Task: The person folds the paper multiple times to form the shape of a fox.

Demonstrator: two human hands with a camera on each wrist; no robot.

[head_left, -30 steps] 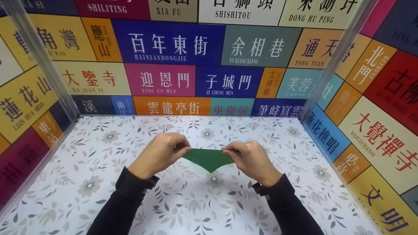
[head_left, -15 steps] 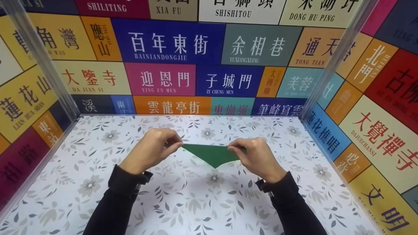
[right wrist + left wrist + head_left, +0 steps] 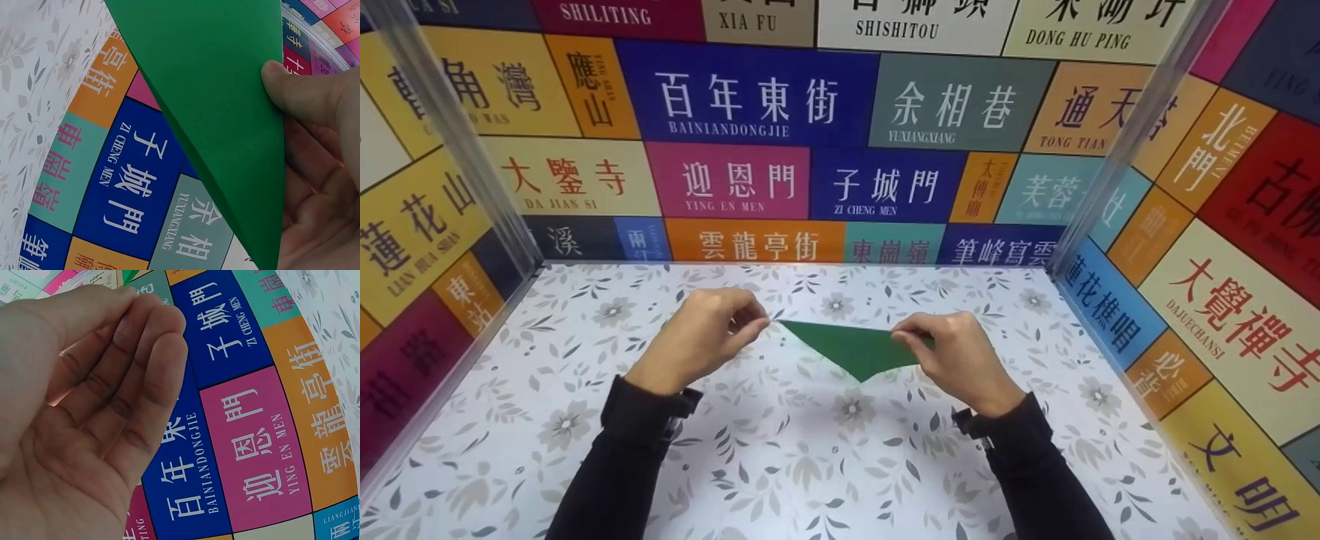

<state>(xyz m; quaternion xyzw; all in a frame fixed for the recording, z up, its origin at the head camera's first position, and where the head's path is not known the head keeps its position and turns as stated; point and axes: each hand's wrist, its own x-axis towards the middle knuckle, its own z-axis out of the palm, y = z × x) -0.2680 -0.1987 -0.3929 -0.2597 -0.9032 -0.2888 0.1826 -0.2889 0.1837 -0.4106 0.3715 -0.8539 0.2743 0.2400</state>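
A folded sheet of green paper (image 3: pixel 851 349) hangs above the table between my hands, its long straight edge on top and a point facing down. My left hand (image 3: pixel 701 334) has its thumb and index fingertips together at the paper's left corner. In the left wrist view only a sliver of the green paper (image 3: pixel 130 277) shows beyond the thumb tip. My right hand (image 3: pixel 960 356) pinches the paper near its right end, partly covering that corner. The right wrist view shows the thumb (image 3: pixel 281 84) on the green face and a folded edge.
Beneath the hands is a white tabletop (image 3: pixel 810 472) printed with grey flowers and leaves. A wall (image 3: pixel 750 97) of coloured panels with lettering stands behind it, with similar panels at both sides. Clear strips (image 3: pixel 480 150) run down the corners.
My left hand has slid left and away along the paper's top edge to its corner. The right hand has shifted slightly right and away. More of the green paper shows between them, tilted down rightward.
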